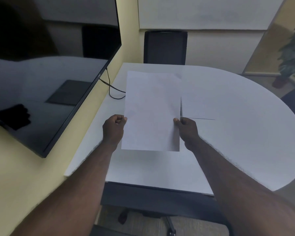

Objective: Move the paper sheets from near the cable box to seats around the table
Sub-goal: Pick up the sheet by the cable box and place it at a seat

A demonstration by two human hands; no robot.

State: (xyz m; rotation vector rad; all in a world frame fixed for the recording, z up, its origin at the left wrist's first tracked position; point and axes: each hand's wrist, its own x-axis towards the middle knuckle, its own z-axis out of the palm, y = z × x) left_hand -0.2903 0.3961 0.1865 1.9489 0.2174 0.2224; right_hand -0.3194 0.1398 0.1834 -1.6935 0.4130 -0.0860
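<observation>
I hold white paper sheets (152, 111) upright-tilted above the white table (237, 120). My left hand (114, 128) pinches the left edge of the paper and my right hand (187, 130) pinches the right edge. On the table to the right of my right hand lies another white sheet (199, 106), only its thin shadowed edges showing. The cable box itself is hidden behind the held paper; I see it only as a dark square reflected in the screen.
A large black screen (46, 79) hangs on the yellow wall at left, with a black cable (112, 89) looping onto the table. A black chair (165, 46) stands at the far side, another chair (157, 196) just below me, and a potted plant (291, 53) at right.
</observation>
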